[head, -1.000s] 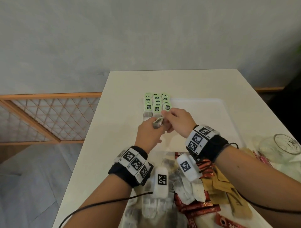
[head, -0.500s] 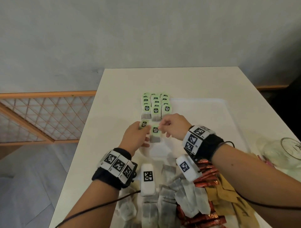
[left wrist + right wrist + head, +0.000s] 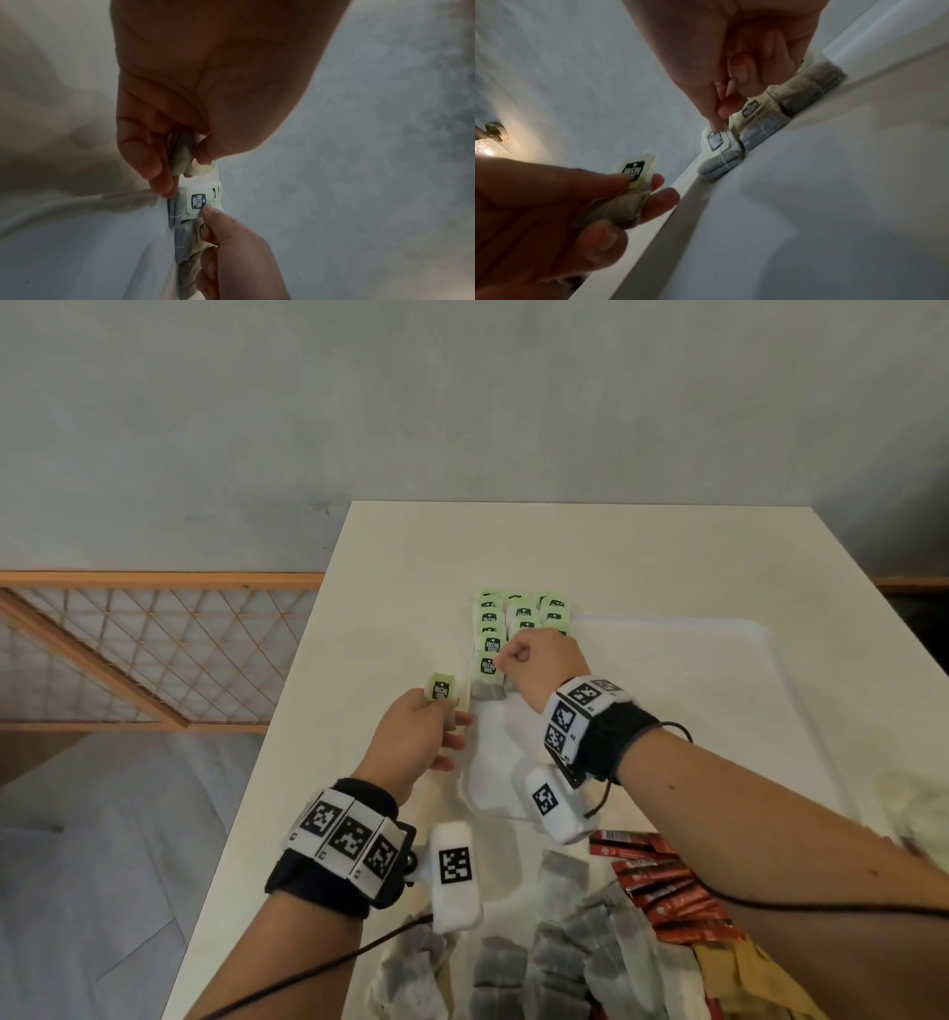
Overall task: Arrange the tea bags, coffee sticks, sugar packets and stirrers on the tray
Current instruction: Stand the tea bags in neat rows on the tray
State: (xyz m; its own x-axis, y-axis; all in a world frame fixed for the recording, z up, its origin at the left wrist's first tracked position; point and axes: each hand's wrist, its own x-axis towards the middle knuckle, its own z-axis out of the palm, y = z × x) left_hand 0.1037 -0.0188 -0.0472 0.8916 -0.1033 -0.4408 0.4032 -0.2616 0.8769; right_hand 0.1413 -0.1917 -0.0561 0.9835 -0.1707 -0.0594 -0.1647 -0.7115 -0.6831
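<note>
Tea bags with green tags (image 3: pixel 524 618) lie in rows at the far left corner of the white tray (image 3: pixel 719 690). My right hand (image 3: pixel 500 662) has its fingers curled and pinches the tag of the nearest tea bag (image 3: pixel 487 675) in the left row; the right wrist view shows the fingertips (image 3: pixel 717 123) on that tag (image 3: pixel 714 141). My left hand (image 3: pixel 441 711) is just left of the tray's edge and grips another tea bag (image 3: pixel 442 693) between thumb and fingers, tag up. The left wrist view shows this bag (image 3: pixel 180 154) in the grip.
A heap of loose tea bags (image 3: pixel 560 942) lies at the tray's near end, with red coffee sticks (image 3: pixel 662 891) and brown sugar packets (image 3: pixel 744 978) to its right. The table's left edge (image 3: pixel 287 721) is close to my left hand. A wooden lattice rail (image 3: pixel 154 649) stands beyond it.
My right hand has carried one tea bag forward and set it at the front of the left row. My left hand has drawn left, off the tray, with the other bag.
</note>
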